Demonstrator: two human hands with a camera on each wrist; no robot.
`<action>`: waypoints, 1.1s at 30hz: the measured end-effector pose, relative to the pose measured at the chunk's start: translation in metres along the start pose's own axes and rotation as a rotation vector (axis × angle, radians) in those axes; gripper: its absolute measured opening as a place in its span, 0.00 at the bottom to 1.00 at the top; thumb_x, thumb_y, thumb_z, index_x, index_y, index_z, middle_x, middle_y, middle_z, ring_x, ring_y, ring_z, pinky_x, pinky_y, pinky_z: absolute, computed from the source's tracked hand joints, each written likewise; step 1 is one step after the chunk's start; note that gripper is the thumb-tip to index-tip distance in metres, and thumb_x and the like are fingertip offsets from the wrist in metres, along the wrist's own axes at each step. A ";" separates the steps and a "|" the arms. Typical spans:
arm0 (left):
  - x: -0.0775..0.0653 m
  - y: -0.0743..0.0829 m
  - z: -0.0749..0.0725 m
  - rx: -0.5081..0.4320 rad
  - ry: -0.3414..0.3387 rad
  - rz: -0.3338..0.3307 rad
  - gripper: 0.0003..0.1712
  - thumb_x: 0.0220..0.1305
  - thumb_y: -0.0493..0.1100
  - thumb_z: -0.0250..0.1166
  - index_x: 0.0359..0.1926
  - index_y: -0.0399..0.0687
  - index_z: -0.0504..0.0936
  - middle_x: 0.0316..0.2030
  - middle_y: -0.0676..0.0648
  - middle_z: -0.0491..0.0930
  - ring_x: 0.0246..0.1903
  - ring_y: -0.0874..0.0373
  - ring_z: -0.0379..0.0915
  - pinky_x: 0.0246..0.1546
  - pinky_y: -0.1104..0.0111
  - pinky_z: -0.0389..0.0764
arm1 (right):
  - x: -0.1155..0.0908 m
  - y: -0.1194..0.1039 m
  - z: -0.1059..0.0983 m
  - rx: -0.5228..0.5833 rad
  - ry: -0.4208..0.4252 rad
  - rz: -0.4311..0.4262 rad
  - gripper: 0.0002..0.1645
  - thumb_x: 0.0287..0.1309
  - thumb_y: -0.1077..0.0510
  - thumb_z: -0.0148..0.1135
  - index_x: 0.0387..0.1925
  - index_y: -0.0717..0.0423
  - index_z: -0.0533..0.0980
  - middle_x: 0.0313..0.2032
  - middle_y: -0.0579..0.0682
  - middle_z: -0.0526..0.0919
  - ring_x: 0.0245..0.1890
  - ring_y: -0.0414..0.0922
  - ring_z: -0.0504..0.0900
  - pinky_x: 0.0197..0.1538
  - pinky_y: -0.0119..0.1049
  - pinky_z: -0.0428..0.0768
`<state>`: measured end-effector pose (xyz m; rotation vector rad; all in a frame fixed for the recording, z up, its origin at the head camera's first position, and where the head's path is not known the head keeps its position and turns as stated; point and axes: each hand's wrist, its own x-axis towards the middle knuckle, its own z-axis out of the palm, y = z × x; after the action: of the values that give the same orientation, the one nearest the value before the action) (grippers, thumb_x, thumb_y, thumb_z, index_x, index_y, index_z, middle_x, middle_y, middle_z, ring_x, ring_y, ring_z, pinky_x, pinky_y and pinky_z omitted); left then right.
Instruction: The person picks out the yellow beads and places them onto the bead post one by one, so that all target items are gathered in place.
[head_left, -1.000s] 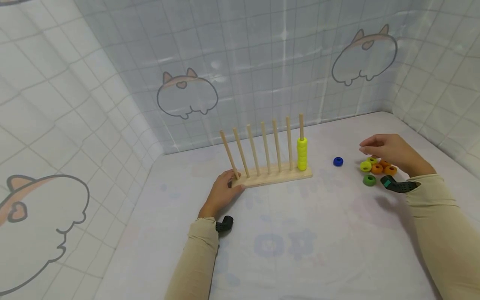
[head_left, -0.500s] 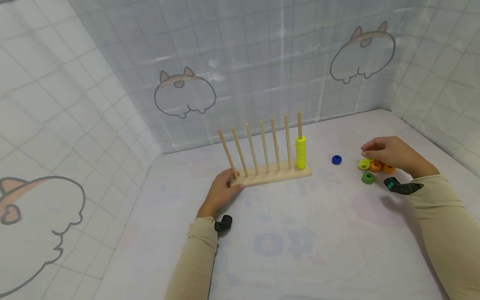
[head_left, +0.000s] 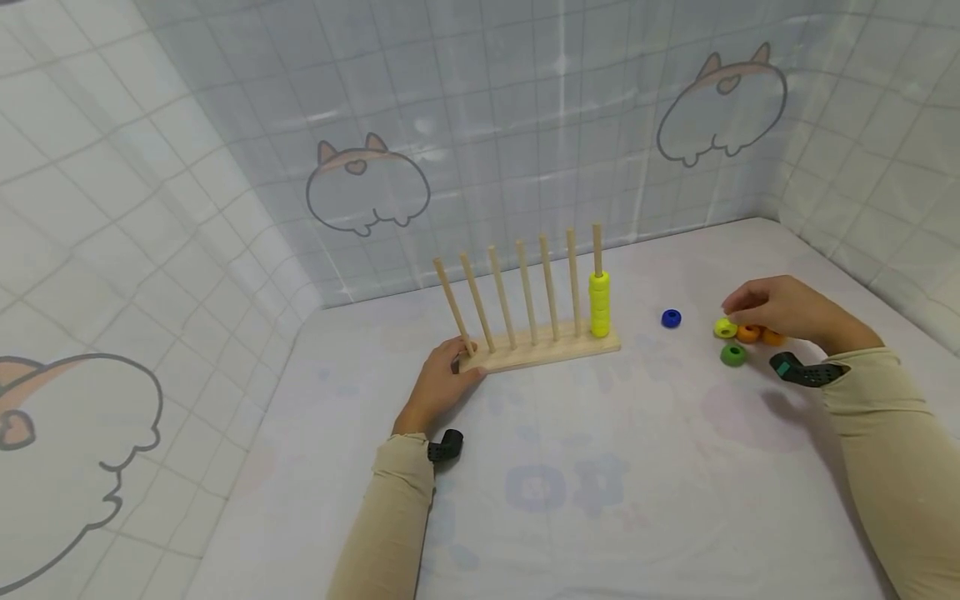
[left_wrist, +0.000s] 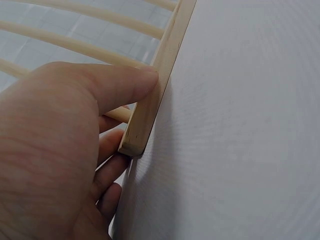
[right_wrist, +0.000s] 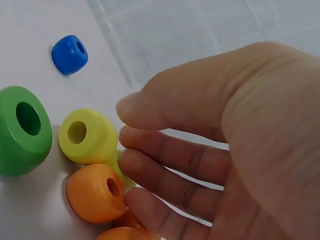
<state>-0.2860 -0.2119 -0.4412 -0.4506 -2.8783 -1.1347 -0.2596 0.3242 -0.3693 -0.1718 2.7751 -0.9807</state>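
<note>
A wooden peg stand (head_left: pixel 540 354) has a row of upright pegs, with a stack of yellow beads (head_left: pixel 600 308) on the rightmost one. My left hand (head_left: pixel 433 385) grips the left end of its base (left_wrist: pixel 150 110), thumb on the front edge and fingers behind. To the right, my right hand (head_left: pixel 795 310) is low over loose beads. In the right wrist view its fingertips are right beside a yellow bead (right_wrist: pixel 99 142), with nothing between thumb and forefinger. Another yellow bead (right_wrist: pixel 123 167) is mostly hidden behind that one and the fingers. Orange beads (right_wrist: pixel 90 200) lie below.
A green bead (head_left: pixel 733 360) lies in front of the group, and a blue bead (head_left: pixel 671 320) sits apart, between the group and the stand. A pale cloth (head_left: pixel 585 433) covers the table. Tile-patterned walls (head_left: pixel 525 125) rise behind and at both sides.
My right hand has come down a little onto the bead group, hiding the rear yellow bead and part of the orange ones. My left hand has kept its grip on the stand.
</note>
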 end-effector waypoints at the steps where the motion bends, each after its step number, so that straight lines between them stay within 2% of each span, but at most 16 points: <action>1: 0.000 0.000 0.000 0.001 0.000 0.000 0.29 0.65 0.52 0.67 0.66 0.53 0.76 0.71 0.48 0.64 0.71 0.48 0.56 0.68 0.52 0.62 | 0.000 0.001 0.000 -0.003 -0.004 -0.003 0.22 0.69 0.53 0.61 0.56 0.65 0.76 0.47 0.56 0.82 0.42 0.51 0.75 0.39 0.37 0.76; 8: 0.001 -0.002 0.000 -0.002 -0.002 0.001 0.29 0.65 0.52 0.68 0.66 0.54 0.76 0.72 0.48 0.64 0.71 0.48 0.56 0.68 0.52 0.62 | 0.001 -0.001 0.001 -0.026 -0.019 -0.027 0.20 0.66 0.55 0.63 0.54 0.64 0.78 0.46 0.55 0.83 0.42 0.50 0.76 0.40 0.38 0.76; 14: 0.000 0.000 0.000 0.007 -0.007 -0.011 0.29 0.65 0.53 0.67 0.66 0.55 0.75 0.72 0.49 0.63 0.71 0.49 0.55 0.69 0.53 0.61 | 0.003 0.000 0.004 -0.046 -0.023 -0.036 0.20 0.64 0.53 0.66 0.52 0.63 0.79 0.45 0.53 0.83 0.41 0.48 0.76 0.40 0.39 0.76; 30: 0.000 0.000 -0.001 -0.013 0.003 0.015 0.28 0.65 0.51 0.68 0.64 0.52 0.77 0.71 0.47 0.65 0.71 0.47 0.56 0.68 0.51 0.62 | 0.005 -0.001 0.009 -0.066 -0.012 -0.044 0.22 0.62 0.50 0.68 0.51 0.62 0.79 0.42 0.51 0.83 0.38 0.48 0.76 0.35 0.39 0.76; 33: 0.000 0.000 -0.001 -0.014 0.004 0.014 0.28 0.65 0.51 0.68 0.64 0.52 0.77 0.71 0.47 0.65 0.71 0.47 0.56 0.68 0.52 0.62 | 0.005 -0.003 0.010 -0.072 -0.010 -0.049 0.23 0.62 0.50 0.69 0.51 0.61 0.80 0.43 0.51 0.84 0.40 0.49 0.77 0.37 0.40 0.76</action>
<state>-0.2865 -0.2123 -0.4405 -0.4674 -2.8611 -1.1528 -0.2617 0.3146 -0.3758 -0.2550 2.8111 -0.8890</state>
